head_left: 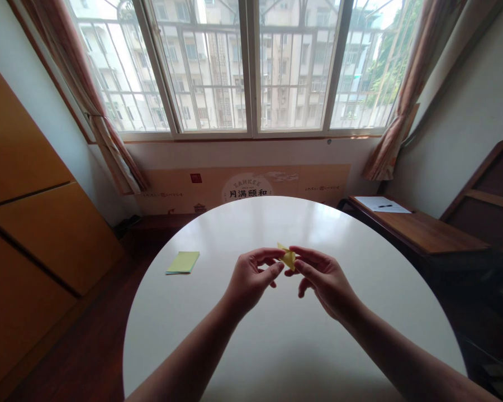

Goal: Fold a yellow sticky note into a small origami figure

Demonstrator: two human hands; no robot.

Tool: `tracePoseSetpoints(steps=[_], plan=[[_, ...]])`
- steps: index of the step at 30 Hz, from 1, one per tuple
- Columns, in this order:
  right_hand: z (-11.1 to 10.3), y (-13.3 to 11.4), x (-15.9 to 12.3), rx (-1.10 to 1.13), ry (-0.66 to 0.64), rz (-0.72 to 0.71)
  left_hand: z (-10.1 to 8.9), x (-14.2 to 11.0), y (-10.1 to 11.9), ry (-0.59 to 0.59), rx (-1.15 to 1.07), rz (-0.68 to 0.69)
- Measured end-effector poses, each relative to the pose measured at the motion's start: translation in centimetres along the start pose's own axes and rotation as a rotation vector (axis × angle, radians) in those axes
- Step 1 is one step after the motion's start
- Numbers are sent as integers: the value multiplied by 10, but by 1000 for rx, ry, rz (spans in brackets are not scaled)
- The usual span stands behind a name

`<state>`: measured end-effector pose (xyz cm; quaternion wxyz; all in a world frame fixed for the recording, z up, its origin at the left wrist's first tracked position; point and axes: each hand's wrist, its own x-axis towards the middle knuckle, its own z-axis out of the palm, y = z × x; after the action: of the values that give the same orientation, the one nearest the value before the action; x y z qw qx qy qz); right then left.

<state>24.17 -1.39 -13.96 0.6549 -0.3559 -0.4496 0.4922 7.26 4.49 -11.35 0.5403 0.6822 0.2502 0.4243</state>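
Note:
Between my two hands, above the white round table [251, 346], is a small piece of folded yellow paper [288, 258]. My left hand [255, 274] pinches its left side between thumb and fingers. From the other side, my right hand [322, 277] grips it with thumb and forefinger, the lower fingers curled beneath. A pointed corner of the paper sticks up between the fingertips; parts of its folds are hidden by them. On the table to the left lies a stack of sticky notes [183, 262], yellow-green on top with a bluish layer below.
A wooden bench [436, 229] stands beyond the table's right edge, with a white sheet [381, 204] and a dark pen-like object on it. An orange-brown cabinet [46, 234] is at the left. Windows with curtains [396, 134] lie ahead, above a printed banner [171, 181].

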Motion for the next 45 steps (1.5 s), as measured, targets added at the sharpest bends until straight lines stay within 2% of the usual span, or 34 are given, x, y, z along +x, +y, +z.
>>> tracePoseSetpoints(steps=[25, 38, 45], plan=[[1, -1, 0, 24, 26, 26, 0, 0, -1, 4, -12, 20], [8, 1, -3, -142, -58, -125, 8, -4, 5, 97, 16, -4], [11, 2, -4, -181, -32, -148, 11, -6, 7, 147, -9, -16]])
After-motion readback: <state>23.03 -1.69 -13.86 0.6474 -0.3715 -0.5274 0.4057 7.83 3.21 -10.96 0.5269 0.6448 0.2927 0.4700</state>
